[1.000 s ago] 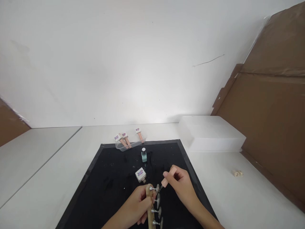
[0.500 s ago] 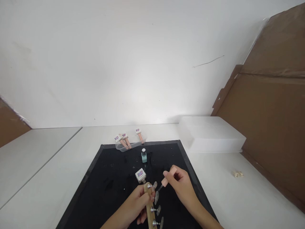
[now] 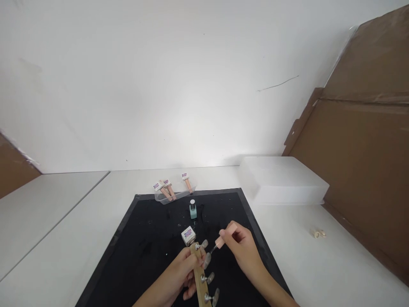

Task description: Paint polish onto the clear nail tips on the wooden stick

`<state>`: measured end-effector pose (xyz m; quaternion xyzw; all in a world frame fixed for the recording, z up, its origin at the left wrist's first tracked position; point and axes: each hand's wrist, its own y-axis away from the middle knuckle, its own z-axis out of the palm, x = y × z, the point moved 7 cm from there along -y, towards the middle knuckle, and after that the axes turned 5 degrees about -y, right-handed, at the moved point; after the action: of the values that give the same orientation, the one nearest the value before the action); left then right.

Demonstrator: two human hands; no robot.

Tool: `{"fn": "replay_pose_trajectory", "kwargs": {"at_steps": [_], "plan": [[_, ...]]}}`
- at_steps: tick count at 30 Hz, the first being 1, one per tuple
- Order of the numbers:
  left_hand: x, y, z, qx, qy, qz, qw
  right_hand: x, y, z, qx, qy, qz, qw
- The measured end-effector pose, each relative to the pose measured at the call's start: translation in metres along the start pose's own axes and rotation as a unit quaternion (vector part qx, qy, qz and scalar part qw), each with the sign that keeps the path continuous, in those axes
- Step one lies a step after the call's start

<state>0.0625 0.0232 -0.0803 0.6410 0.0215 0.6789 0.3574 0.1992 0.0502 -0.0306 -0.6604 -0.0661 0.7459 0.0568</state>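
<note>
My left hand (image 3: 183, 268) is closed around a wooden bar (image 3: 202, 291) that carries several clear false nail tips (image 3: 210, 278) on small metal stands along its right side. Between the fingers of my right hand (image 3: 242, 246) is a nail polish brush (image 3: 226, 236) with a pink cap-handle, tilted down to the left. Its bristle end is at or very near the second nail tip from the top; contact is too small to make out. An opened nail polish bottle (image 3: 188, 234) with a white, printed label lies just beyond the bar's far end.
A teal nail polish bottle (image 3: 193, 209) stands on the black mat (image 3: 150, 238). Behind it, a clear tray (image 3: 179, 195) holds several pink-capped bottles. At the right are a white plastic box (image 3: 284, 181), small cream-coloured pieces (image 3: 317, 233) and a cardboard panel (image 3: 361, 170).
The wooden bar has turned slightly in my left hand, its nail tips shifting a little left and up. My right hand with the brush has barely moved.
</note>
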Motion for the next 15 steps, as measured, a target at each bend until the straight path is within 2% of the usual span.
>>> {"fn": "replay_pose_trajectory", "kwargs": {"at_steps": [3, 8, 12, 15], "plan": [[0.000, 0.002, 0.001, -0.021, 0.038, -0.002, 0.999, 0.004, 0.000, -0.003, 0.003, -0.047, 0.010, 0.999], [-0.004, 0.003, -0.002, -0.028, 0.085, -0.051, 0.995, 0.008, 0.006, 0.009, -0.080, -0.131, 0.038, 0.987], [-0.004, 0.002, 0.000, -0.058, 0.104, -0.069, 0.991, 0.004, 0.011, 0.018, -0.142, -0.127, 0.051, 0.980], [-0.007, 0.000, 0.001, -0.069, 0.122, -0.082, 0.987, -0.003, 0.011, 0.020, -0.152, -0.105, 0.041, 0.982]]}}
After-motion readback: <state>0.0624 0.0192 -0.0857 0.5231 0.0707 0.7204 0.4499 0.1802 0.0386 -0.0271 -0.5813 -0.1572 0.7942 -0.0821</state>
